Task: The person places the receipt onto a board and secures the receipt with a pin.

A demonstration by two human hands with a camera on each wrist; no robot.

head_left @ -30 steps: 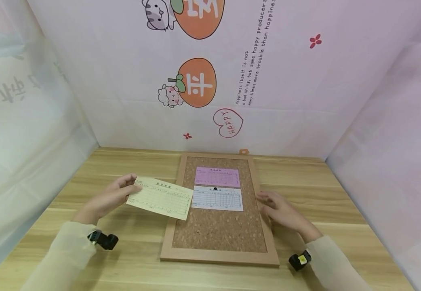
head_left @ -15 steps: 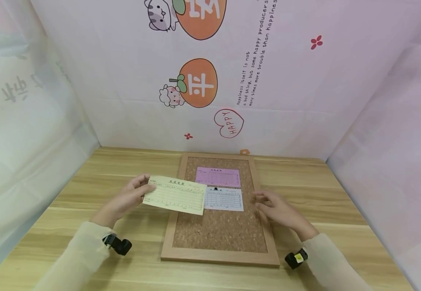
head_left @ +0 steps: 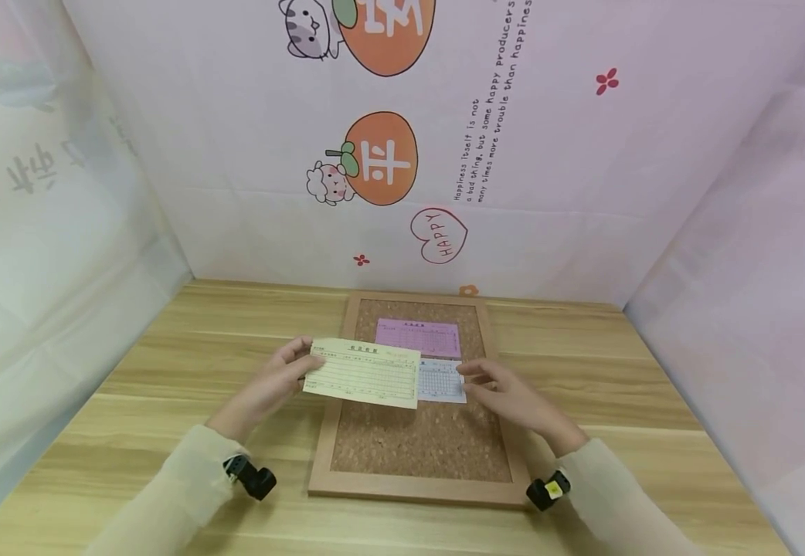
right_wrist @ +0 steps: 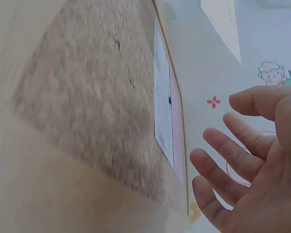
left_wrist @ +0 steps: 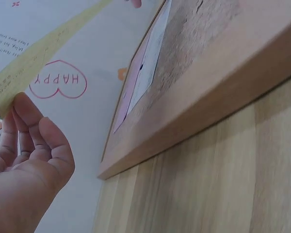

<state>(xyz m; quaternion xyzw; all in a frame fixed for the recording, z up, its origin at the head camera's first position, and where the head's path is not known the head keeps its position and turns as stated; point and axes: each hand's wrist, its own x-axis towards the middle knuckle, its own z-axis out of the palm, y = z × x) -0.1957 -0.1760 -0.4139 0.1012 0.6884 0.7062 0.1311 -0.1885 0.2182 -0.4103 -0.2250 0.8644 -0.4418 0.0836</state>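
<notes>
My left hand [head_left: 280, 381] pinches a pale yellow printed form [head_left: 364, 374] by its left end. The form is held up above the cork board [head_left: 423, 440] and overlaps part of the slips on it in the head view. A white form [head_left: 443, 381] lies on the cork, its left part hidden behind the yellow one. Beyond it is a pink form [head_left: 419, 333]; a black pin [right_wrist: 169, 100] shows at their border in the right wrist view. My right hand [head_left: 507, 394] holds nothing, fingers spread and slightly bent, over the board's right side near the white form.
The board's wooden frame [head_left: 416, 486] rests on a wood-grain table [head_left: 166, 371]. Behind stands a pale printed backdrop [head_left: 528, 255] with cartoon fruit, and fabric walls rise at both sides. Each wrist wears a small black camera [head_left: 253, 477].
The left hand has carried the yellow form rightward over the board, covering more of the white form. From the board's right edge, my right hand has moved left toward the forms.
</notes>
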